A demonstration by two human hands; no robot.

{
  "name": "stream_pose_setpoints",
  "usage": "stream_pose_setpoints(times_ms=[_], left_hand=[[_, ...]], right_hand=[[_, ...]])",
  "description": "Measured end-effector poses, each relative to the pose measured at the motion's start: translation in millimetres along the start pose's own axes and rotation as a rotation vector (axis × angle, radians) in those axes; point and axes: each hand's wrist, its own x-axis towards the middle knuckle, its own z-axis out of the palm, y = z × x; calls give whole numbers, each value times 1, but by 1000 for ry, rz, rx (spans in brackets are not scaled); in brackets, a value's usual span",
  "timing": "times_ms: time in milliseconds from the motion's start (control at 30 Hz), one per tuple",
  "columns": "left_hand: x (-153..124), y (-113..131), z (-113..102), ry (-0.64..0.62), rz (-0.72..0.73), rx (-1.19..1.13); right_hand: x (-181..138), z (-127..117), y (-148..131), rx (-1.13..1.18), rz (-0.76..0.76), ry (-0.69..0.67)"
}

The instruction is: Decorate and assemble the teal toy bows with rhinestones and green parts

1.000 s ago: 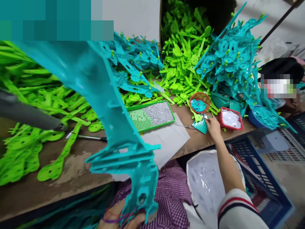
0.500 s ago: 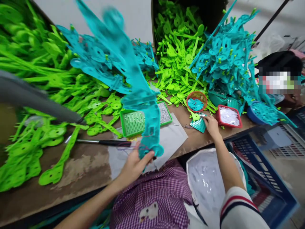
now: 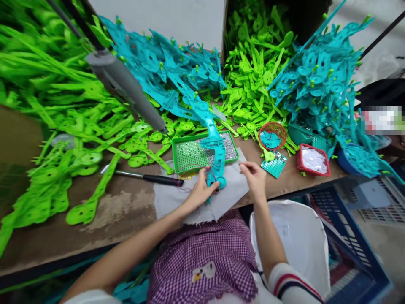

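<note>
My left hand [image 3: 204, 185] is closed around the lower end of a long turquoise plastic part [image 3: 218, 154], beside its round lobe. Thin red and purple wires run by these fingers. The part slants up over a green perforated tray [image 3: 179, 166], which has small silvery pieces in its right half. My right hand [image 3: 255, 178] hovers just right of the part, over the pale cloth [image 3: 234, 185]. Its thumb and forefinger are pinched together; what they hold is too small to make out. Right of this hand lies a small teal perforated plate [image 3: 274, 164] with metal bits on it.
A grey electric screwdriver [image 3: 126, 93] hangs over the bench at left. A black-handled hammer [image 3: 148, 178] lies below it. Heaps of green parts [image 3: 79, 105] and turquoise parts [image 3: 316, 80] fill the back. A red basket [image 3: 329, 169] and a blue bowl [image 3: 343, 162] stand at right.
The turquoise part has come down from a raised position to low over the tray and cloth. My right hand has moved left from the teal plate. The grey screwdriver now hangs farther right in view.
</note>
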Motion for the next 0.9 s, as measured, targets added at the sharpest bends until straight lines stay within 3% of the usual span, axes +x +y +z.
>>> stream_pose_setpoints(times_ms=[67, 133, 267, 333, 567, 733, 900], left_hand=[[7, 3, -2, -79, 11, -11], [12, 7, -6, -117, 17, 68], [20, 10, -10, -76, 39, 329], [22, 8, -10, -74, 89, 358], [15, 5, -5, -10, 118, 397], [16, 9, -2, 0, 96, 414], [19, 9, -2, 23, 54, 355]], right_hand=[[-9, 43, 0, 285, 146, -14], [-9, 65, 1, 422, 266, -41], [1, 64, -8, 351, 387, -232], [4, 61, -16, 303, 386, -263], [11, 61, -25, 99, 236, -306], [2, 47, -2, -228, -78, -144], [-5, 45, 11, -612, -311, -262]])
